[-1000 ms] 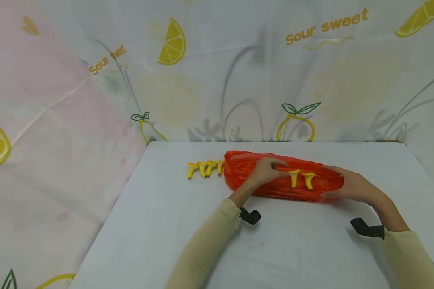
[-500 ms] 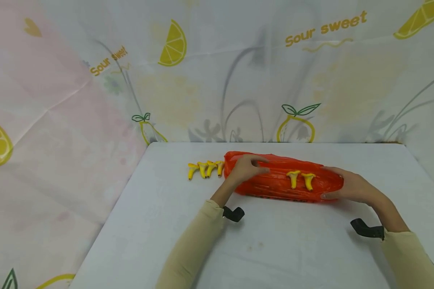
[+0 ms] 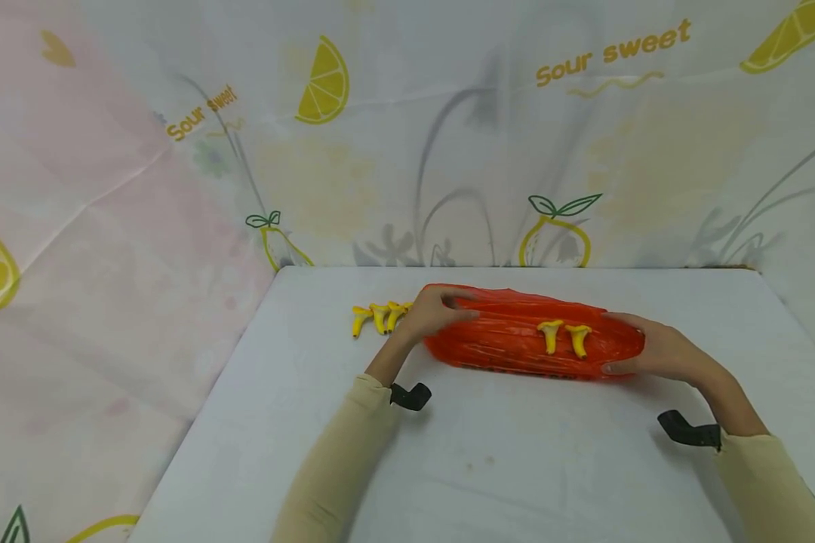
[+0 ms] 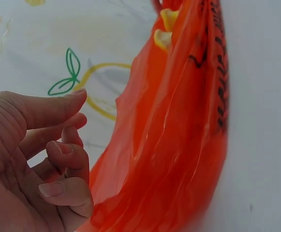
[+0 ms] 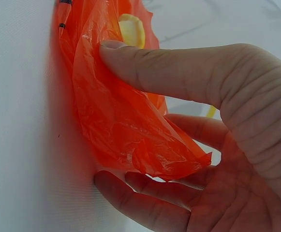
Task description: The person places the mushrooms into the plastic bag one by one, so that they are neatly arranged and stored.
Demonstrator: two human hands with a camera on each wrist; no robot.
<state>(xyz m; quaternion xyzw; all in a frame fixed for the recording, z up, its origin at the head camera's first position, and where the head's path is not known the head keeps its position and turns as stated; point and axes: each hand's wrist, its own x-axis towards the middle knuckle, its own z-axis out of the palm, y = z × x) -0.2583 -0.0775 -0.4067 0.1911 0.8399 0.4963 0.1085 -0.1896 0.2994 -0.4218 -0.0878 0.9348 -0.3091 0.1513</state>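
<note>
A red plastic bag (image 3: pixel 502 343) lies lengthwise across the table, with black print along its near edge. Two small yellow trumpet-shaped mushrooms (image 3: pixel 579 341) rest on its right half. My left hand (image 3: pixel 431 313) hovers over the bag's left end, thumb and fingers loosely bent; the left wrist view shows nothing between them. My right hand (image 3: pixel 675 353) grips the bag's right end; in the right wrist view its thumb (image 5: pixel 164 72) presses the red film, with the fingers on the far side. More yellow mushrooms (image 3: pixel 361 320) stand in a row left of the bag, partly hidden by my left hand.
The white table (image 3: pixel 502 467) meets a printed cloth backdrop (image 3: pixel 394 173) with lemons and lettering. A black wrist mount (image 3: pixel 410 397) juts from my left sleeve, and another black mount (image 3: pixel 689 430) from my right.
My left hand has moved left along the bag, away from the two mushrooms on it, and now covers part of the row. My right hand has stayed in place.
</note>
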